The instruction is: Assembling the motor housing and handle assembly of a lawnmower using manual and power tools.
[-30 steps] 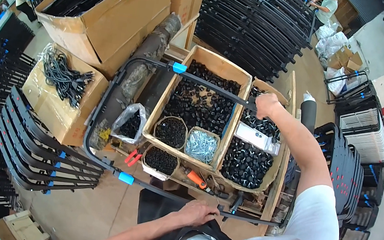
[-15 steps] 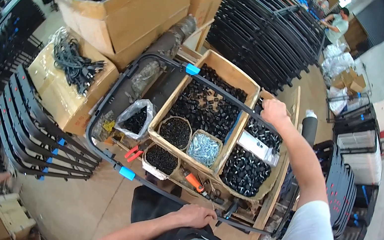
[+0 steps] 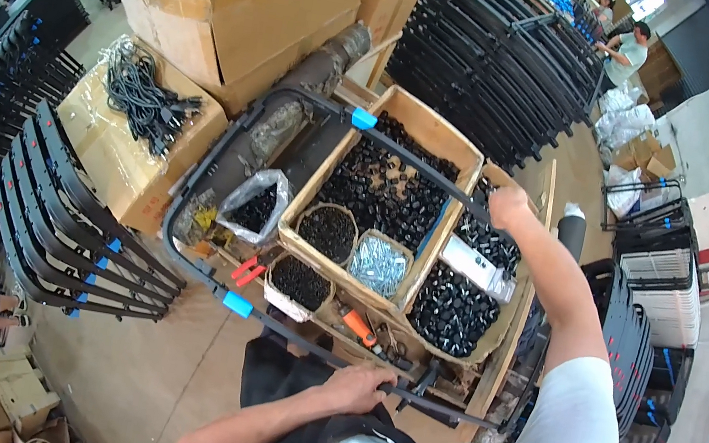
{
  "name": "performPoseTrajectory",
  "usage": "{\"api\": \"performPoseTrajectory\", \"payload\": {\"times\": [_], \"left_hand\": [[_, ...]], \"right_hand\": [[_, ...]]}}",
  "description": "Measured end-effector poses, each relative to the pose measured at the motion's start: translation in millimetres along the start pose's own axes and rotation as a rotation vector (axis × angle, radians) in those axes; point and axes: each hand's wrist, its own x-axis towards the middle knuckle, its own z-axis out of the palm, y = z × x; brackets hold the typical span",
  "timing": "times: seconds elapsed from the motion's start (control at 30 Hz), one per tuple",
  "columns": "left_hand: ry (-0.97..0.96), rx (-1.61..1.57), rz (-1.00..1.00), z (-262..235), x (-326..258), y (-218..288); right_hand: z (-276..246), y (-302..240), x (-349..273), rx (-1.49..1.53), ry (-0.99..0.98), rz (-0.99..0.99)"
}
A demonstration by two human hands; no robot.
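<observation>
A black tubular metal frame (image 3: 414, 159) with rounded corners and blue pieces (image 3: 237, 304) on its bars lies over wooden bins of small parts. At the near bar, my left hand (image 3: 358, 387) is closed round the tube. My right hand (image 3: 509, 209) is closed on the far bar toward its right end, its fingertips partly hidden. Beneath the frame stands a wooden bin (image 3: 474, 168) of black plastic caps, with tubs of black screws (image 3: 327, 232) and silver screws (image 3: 381, 265) in it. Black round-headed parts (image 3: 453, 318) fill the bin below my right forearm.
An orange-handled tool (image 3: 359, 327) and red-handled pliers (image 3: 248, 271) lie at the bench's near side. Left stand a carton with black cables (image 3: 146, 100) and stacked black frames (image 3: 83, 234). More frames (image 3: 492, 58) are piled beyond the bench. Co-workers (image 3: 627, 53) stand farther off.
The frame and my right hand have shifted slightly right; my left hand has moved slightly up and left along the near bar. Both hands keep their hold. At the far left, another person has come into view.
</observation>
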Motion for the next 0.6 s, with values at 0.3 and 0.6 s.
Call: {"api": "performPoseTrajectory", "payload": {"times": [0.3,0.6], "left_hand": [[-0.140,0.017,-0.061,-9,1,17],[-0.030,0.041,-0.015,-4,0,16]], "right_hand": [[5,-5,-6,0.331,0.343,0.036],[51,20,12,-0.018,-0.024,0.068]]}}
